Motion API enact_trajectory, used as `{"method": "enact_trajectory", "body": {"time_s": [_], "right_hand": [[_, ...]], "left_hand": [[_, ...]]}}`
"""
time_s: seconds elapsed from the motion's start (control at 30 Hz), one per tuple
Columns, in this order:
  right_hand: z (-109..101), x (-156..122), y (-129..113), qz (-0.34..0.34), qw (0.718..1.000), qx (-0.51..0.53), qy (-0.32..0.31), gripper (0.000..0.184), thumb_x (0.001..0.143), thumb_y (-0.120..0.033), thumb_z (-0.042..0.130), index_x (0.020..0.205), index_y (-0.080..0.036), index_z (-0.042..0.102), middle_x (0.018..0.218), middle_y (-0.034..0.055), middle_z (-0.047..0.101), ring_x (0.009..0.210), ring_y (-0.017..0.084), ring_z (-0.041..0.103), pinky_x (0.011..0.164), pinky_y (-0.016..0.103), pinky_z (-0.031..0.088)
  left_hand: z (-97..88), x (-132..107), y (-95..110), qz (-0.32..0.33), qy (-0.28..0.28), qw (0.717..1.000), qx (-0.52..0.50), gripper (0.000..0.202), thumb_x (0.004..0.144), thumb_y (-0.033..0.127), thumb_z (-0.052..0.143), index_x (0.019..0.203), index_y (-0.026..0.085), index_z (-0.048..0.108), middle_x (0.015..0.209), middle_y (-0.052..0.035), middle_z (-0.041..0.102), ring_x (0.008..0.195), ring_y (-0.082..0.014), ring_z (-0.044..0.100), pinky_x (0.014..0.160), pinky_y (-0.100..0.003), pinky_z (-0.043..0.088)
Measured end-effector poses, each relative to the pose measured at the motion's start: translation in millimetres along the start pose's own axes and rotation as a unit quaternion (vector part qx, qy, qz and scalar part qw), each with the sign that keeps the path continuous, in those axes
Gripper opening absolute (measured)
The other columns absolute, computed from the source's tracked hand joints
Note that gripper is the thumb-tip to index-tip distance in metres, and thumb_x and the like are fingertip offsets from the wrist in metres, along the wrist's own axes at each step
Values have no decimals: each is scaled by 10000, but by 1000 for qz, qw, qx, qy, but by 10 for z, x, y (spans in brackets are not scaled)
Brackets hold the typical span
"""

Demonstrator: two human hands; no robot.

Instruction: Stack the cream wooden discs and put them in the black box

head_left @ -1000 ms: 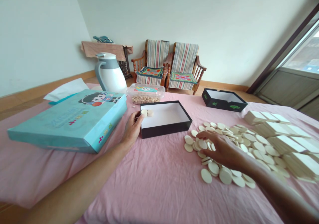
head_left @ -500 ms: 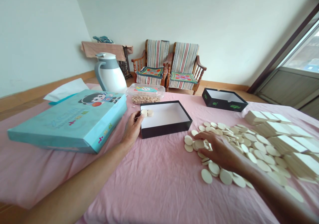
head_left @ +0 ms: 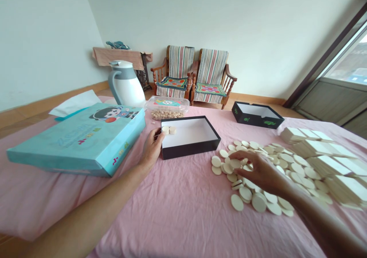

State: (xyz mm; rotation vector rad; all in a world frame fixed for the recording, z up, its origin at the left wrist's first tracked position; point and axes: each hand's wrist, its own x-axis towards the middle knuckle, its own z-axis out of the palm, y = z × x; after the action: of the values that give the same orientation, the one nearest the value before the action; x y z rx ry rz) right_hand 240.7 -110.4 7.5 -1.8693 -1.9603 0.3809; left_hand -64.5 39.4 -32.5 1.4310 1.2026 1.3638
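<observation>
My left hand (head_left: 151, 147) grips the left wall of an open black box (head_left: 189, 149) with a white inside. Two short stacks of pale round wooden discs (head_left: 169, 130) stand in that box's left corner, close to my fingers. To the right, my right hand (head_left: 254, 168) is over a loose heap of wooden discs (head_left: 286, 157). Its thumb and fingers are curled round the edge of one wooden disc (head_left: 235, 163), at the heap's left side. Part of the heap is hidden under this hand and forearm.
Stacked rectangular wooden pieces (head_left: 329, 164) stand right of the heap. Behind it is another black box (head_left: 258, 115). A turquoise box (head_left: 77, 139) lies at left, with a white jug (head_left: 130, 87) and a clear tub of small beads (head_left: 168, 108) farther back. Pink cloth (head_left: 183, 212) covers the table.
My right hand has shifted slightly right and up, its fingers now round a disc. My left hand and the black box have stayed put.
</observation>
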Motion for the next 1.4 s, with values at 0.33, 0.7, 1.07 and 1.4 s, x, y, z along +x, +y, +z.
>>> {"method": "enact_trajectory", "body": {"time_s": [0.33,0.7,1.07,1.4], "right_hand": [[152,-90,71,-18,998,-38,44,289,751,-263,579,1036,-245,625,1051,63,647,967,245,594,864,401,443],[128,-8,-307,-23,999,-37,27,210,756,-263,563,948,-217,633,873,34,653,790,195,595,699,302,424],[34,17,-273,-17,999,1,-34,267,739,-244,571,996,-229,644,997,41,673,937,214,607,822,339,439],[121,50,-297,-36,996,-74,-14,284,758,-233,540,1028,-207,623,963,66,661,910,226,606,778,332,431]], "left_hand": [[3,-4,1,3,-2,1000,0,461,757,468,562,1083,143,578,1094,-85,640,988,-243,592,772,-308,475],[9,-8,20,4,0,1000,4,479,750,474,558,1080,127,571,1092,-94,637,1000,-245,585,791,-317,468],[7,-8,24,-3,-5,1000,4,470,760,456,558,1094,126,573,1103,-94,642,987,-242,596,764,-301,477],[6,-26,53,1,-4,1000,4,457,761,459,555,1076,129,580,1108,-95,641,988,-243,598,771,-309,478]]}}
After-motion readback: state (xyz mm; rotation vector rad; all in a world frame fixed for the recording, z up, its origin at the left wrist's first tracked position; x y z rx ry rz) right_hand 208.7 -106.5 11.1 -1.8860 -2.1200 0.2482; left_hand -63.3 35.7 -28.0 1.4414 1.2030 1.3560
